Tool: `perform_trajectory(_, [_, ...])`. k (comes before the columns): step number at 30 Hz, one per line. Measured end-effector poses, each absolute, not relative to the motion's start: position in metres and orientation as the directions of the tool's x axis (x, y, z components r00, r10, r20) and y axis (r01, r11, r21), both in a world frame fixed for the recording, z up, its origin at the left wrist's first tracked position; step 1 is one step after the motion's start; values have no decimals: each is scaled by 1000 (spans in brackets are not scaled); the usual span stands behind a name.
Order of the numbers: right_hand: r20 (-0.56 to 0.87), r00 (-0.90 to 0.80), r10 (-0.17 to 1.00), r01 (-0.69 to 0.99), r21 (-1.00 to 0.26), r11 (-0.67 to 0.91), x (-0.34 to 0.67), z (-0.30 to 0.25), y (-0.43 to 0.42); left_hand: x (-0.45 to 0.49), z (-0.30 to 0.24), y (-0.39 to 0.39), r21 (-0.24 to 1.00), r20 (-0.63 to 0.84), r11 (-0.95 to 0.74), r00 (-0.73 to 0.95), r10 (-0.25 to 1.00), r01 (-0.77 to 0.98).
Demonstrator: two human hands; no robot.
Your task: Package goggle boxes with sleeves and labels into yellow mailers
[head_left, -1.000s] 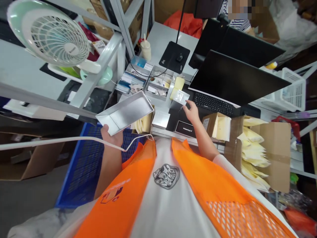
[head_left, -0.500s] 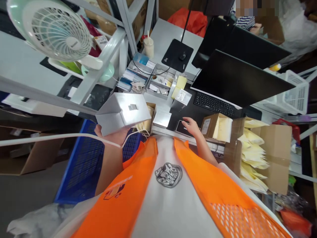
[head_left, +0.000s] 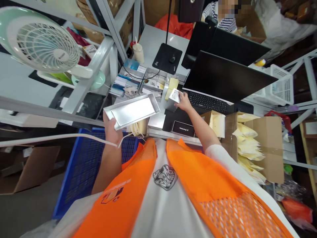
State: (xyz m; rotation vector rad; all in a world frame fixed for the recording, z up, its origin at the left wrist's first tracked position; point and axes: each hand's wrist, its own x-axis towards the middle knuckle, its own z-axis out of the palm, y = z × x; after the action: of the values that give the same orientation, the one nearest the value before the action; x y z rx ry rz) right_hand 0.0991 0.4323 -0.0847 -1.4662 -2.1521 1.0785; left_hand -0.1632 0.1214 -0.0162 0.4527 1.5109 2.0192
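Observation:
My left hand (head_left: pixel 112 127) is closed on the near left end of an open silver-white box (head_left: pixel 133 110). The box tilts toward me, so its shallow, pale inside shows. Further off, my right hand (head_left: pixel 183 101) has its fingers on the right side of a small white box (head_left: pixel 175 95) with print on top. A black card-like piece marked "Wakening" (head_left: pixel 183 129) lies on the dark desk mat below my right forearm. Beside it is a plain white box (head_left: pixel 157 121).
Grey trays (head_left: pixel 128 79) of papers and small parts line the desk's left. A monitor (head_left: pixel 229 74) and keyboard (head_left: pixel 208 101) stand behind. Cartons of yellow padded envelopes (head_left: pixel 247 138) are at right, a blue crate (head_left: pixel 76 175) at lower left. Another person (head_left: pixel 220 15) is beyond the monitors.
My right hand has left the black piece and reached forward to the small white box. The silver-white box in my left hand has turned, its inside now toward me.

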Motion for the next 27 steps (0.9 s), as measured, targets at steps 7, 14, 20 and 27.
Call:
perform_trajectory(7, [-157,46,986,-148,-978,-149,165,-33,398,-182,-6,145,945,50,-249,-656,753,-213])
perform_trajectory(14, [-271,-170,947,-770,-563,-299,198,9,308,-177,49,214,983,2,11,73,997,-181])
perform_trajectory(20, [-308,-219,926,-775,-521,-357,213,-2,271,-95,66,262,978,-27,120,462,886,-173])
perform_trajectory(27, [-350,70,934,-674,-707,-214,294,4,250,-6,39,213,973,-62,132,334,941,-191])
